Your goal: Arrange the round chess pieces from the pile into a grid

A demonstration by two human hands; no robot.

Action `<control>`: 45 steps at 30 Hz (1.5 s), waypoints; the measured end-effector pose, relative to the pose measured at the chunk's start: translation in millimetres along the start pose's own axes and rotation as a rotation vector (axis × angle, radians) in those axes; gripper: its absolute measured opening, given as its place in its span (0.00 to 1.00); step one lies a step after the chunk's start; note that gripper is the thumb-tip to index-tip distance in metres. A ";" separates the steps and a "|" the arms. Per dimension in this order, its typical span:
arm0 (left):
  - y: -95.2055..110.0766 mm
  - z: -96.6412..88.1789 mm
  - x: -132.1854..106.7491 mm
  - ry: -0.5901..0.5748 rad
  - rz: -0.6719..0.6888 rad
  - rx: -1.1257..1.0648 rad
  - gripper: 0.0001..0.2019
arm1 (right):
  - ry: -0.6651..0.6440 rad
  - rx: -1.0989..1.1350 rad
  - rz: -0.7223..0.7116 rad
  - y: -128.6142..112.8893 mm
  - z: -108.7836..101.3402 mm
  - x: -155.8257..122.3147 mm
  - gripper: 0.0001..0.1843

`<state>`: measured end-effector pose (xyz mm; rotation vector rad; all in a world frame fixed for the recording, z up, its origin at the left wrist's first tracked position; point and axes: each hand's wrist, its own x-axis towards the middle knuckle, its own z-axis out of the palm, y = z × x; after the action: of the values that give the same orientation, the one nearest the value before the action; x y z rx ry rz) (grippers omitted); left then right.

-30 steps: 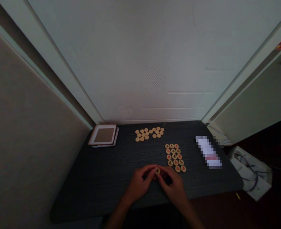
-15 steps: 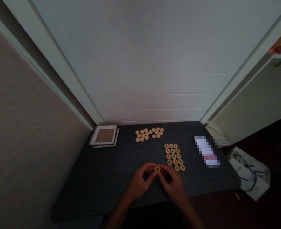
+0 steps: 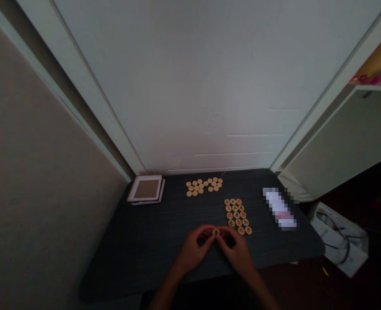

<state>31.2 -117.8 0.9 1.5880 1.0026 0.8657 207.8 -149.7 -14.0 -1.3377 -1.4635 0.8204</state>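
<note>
Between my two hands, near the table's front, is a round wooden Chinese chess piece (image 3: 216,232) with a dark character facing up. My left hand (image 3: 195,247) pinches its left side with thumb and fingers. From the right, my right hand (image 3: 235,247) pinches the same piece. Just beyond my right hand lie rows of Chinese chess pieces (image 3: 236,215) with red and dark characters showing. Farther back, a loose group of pieces (image 3: 196,188) lies with plain faces up.
The dark table (image 3: 138,245) meets a white panel (image 3: 184,86) at its back. A framed flat box (image 3: 147,189) lies at the back left. On the right is a blurred-out flat object (image 3: 279,208). A white box with cables (image 3: 342,241) stands beyond the right edge.
The view has tilted slightly, so everything sits a little lower in the picture. Both hands still hold the same piece, which looks slightly more tilted.
</note>
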 end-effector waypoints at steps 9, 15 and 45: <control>-0.7 4.6 -2.1 0.017 0.062 0.164 0.09 | 0.018 -0.004 0.108 5.4 2.1 1.8 0.17; -6.2 9.1 -1.6 0.030 0.069 0.226 0.09 | 0.016 0.020 0.110 6.0 3.9 0.6 0.16; 3.5 13.4 -2.4 -0.015 0.023 0.412 0.10 | -0.050 0.065 0.092 -1.6 -16.4 -8.8 0.17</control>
<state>43.0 -125.5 1.3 1.9493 1.2097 0.6889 222.2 -160.6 -9.0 -1.3529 -1.4098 0.9589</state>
